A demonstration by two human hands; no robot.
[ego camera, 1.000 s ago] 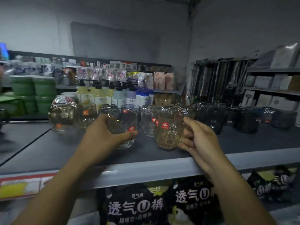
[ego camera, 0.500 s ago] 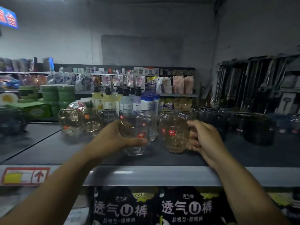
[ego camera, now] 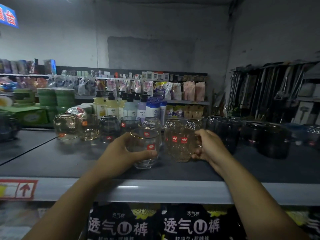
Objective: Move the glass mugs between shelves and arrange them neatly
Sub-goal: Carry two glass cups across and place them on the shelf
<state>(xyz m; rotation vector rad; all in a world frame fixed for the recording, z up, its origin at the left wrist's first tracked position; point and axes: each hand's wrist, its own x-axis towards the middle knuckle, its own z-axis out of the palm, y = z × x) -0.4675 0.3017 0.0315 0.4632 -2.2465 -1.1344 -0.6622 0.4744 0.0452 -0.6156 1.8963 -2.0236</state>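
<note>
- Grips: the left grip (ego camera: 119, 153) is wrapped round the body of a smooth clear mug (ego camera: 144, 148), thumb across its front. The right grip (ego camera: 210, 146) is curled at the handle side of a knobbed amber mug (ego camera: 178, 144).
- Position: both mugs stand upright, mouths up, on the dark shelf (ego camera: 69, 163), side by side and just apart. The smooth one is on the left and slightly nearer the front edge. Whether its base rests on the shelf or hangs just above it cannot be told.
- Governing relation: the row of glassware (ego camera: 88, 127) stands directly behind the two held mugs, away from the person. Each mug lies ahead of its own grip, so placement would be judged a short forward push, left grip serving the left half of the row.
- Risk, as judged: a second knobbed mug (ego camera: 194, 126) sits close behind the amber one, so glass-on-glass contact is likely if it is pushed straight back.
- Surface: matte dark shelf top with a pale front lip. Dark mugs (ego camera: 270, 141) crowd its right end.
- Room: dim shop with a grey wall. Pump bottles (ego camera: 112, 106) stand behind the row, and black printed packs (ego camera: 190, 224) sit under the shelf.
</note>
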